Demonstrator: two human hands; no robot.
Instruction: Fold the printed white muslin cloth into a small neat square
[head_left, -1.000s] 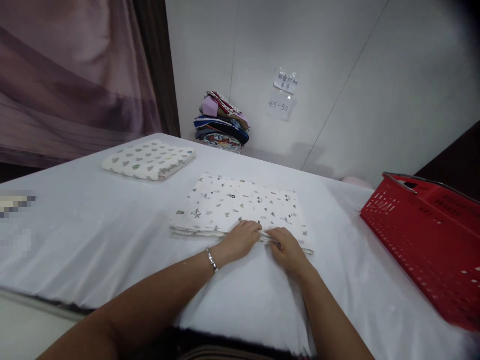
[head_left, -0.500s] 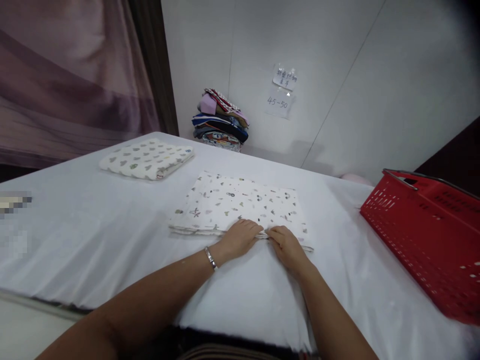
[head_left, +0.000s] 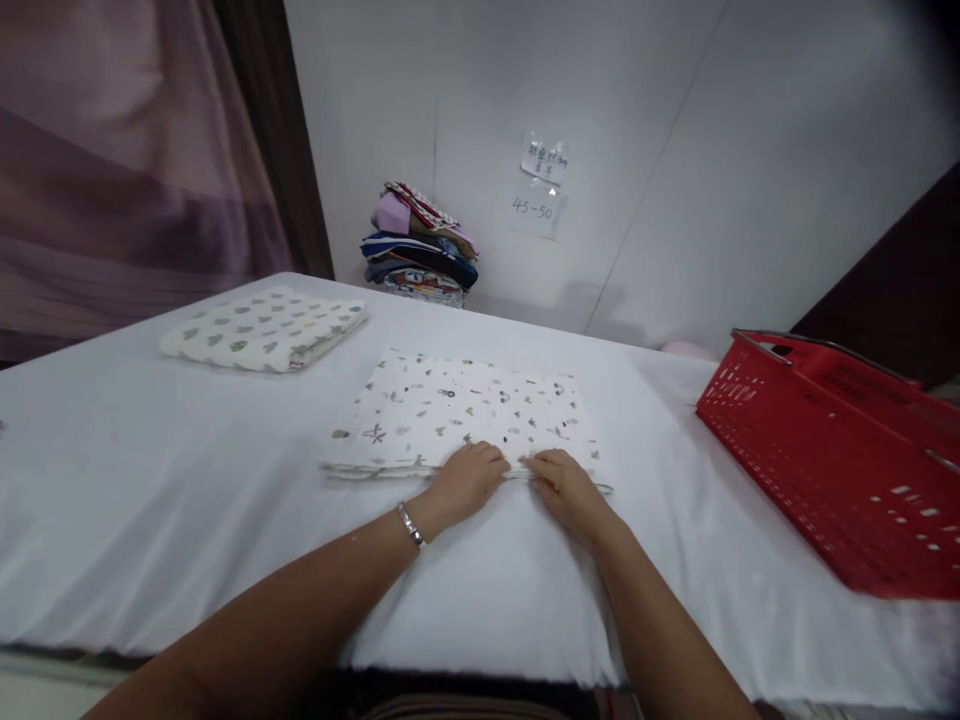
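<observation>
A folded white cloth (head_left: 465,405) with small printed motifs lies flat on the white-covered table (head_left: 247,480). Its layered near edge is gripped by my left hand (head_left: 471,478), fingers closed with the tips over the top. Close beside it, my right hand (head_left: 564,487) pinches the same edge between thumb and fingers. The undersides of both hands are hidden. A silver bracelet (head_left: 409,524) circles my left wrist. Farther left rests another folded cloth (head_left: 262,328), white with grey-green shapes, touched by neither hand.
A red perforated basket (head_left: 832,460) with metal handles stands on the right side of the table. Behind the far edge rises a stack of folded fabrics (head_left: 420,245). Paper signs (head_left: 538,205) hang on the wall, and a pinkish curtain (head_left: 127,150) covers the left.
The view has turned slightly, so everything sits a little farther left. My hands have moved slightly apart along the cloth's near edge, which both still hold.
</observation>
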